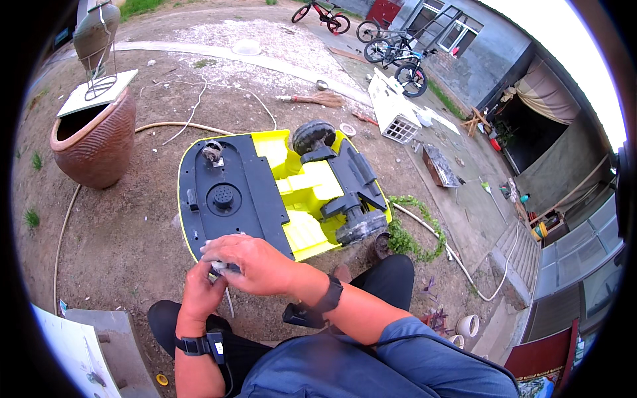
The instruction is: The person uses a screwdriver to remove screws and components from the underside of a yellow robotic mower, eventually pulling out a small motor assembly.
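Observation:
A yellow and dark grey ride-on toy car (249, 179) lies upside down on the dirt in front of me. Its two large black wheels (361, 227) are on the right, and a small caster wheel (212, 151) shows at the far left corner. At the car's near left edge my left hand (201, 292) and my right hand (255, 264) meet, fingers closed together. Between them shows a bit of a small whitish and dark part (225, 266), mostly covered by the fingers; its kind cannot be made out. My right hand arches over the top of it.
A large brown clay pot (96, 146) stands at the left with a white board (97, 93) on top. Right of the car lie a leafy green plant (415, 232) and a pale hose (464, 268). A broom head (322, 99), a white crate (400, 126) and bicycles (398, 56) are farther off.

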A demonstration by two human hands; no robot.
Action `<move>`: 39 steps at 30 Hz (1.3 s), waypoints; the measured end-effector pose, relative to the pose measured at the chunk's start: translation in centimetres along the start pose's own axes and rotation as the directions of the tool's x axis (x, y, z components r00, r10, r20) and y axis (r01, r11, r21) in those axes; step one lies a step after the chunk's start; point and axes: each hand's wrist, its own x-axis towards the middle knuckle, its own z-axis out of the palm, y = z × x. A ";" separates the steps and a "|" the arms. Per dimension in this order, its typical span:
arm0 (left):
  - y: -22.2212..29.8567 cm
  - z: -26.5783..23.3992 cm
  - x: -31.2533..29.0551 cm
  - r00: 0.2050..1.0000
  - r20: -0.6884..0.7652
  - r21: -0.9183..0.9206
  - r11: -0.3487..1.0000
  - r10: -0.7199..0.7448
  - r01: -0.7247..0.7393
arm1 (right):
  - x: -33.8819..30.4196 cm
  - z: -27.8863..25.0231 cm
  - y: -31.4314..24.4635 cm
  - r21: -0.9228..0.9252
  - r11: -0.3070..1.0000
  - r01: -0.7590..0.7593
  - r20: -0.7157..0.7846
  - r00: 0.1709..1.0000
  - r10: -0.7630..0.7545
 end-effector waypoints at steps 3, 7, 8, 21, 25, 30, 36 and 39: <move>-0.1 0.0 0.1 0.998 -0.027 -0.098 0.993 -0.065 0.063 | 0.7 -1.0 -1.9 0.033 0.990 -0.136 0.010 0.991 0.136; -0.8 -0.1 0.2 0.994 -0.011 -0.009 0.994 -0.110 0.110 | 0.6 -0.9 -1.5 -0.128 0.967 -0.222 0.063 0.971 0.232; -0.2 0.0 0.2 0.994 -0.002 -0.020 0.994 -0.107 0.107 | 0.3 -0.7 -1.0 -0.096 0.980 -0.172 0.064 0.982 0.178; 1.6 -0.1 0.3 0.991 0.025 -0.100 0.986 -0.131 0.133 | 0.2 -0.4 -0.5 -0.068 0.996 -0.054 -0.003 0.999 0.054; 0.8 -0.1 0.2 0.996 0.023 -0.076 0.994 -0.081 0.082 | 0.3 -0.4 -0.6 -0.044 0.999 -0.026 -0.037 0.999 0.025; 1.5 0.0 0.4 0.994 0.027 -0.129 0.986 -0.106 0.109 | 0.1 -0.6 -1.1 -0.209 0.964 -0.166 0.016 0.985 0.173; 0.7 -0.1 0.2 0.996 0.022 -0.106 0.990 -0.085 0.087 | 1.0 -0.6 -1.9 -0.043 0.999 -0.032 -0.072 0.997 0.029; 2.0 -0.2 0.4 0.988 0.037 -0.139 0.979 -0.147 0.150 | 1.2 -1.8 -2.8 -0.240 0.913 -0.330 0.067 0.933 0.355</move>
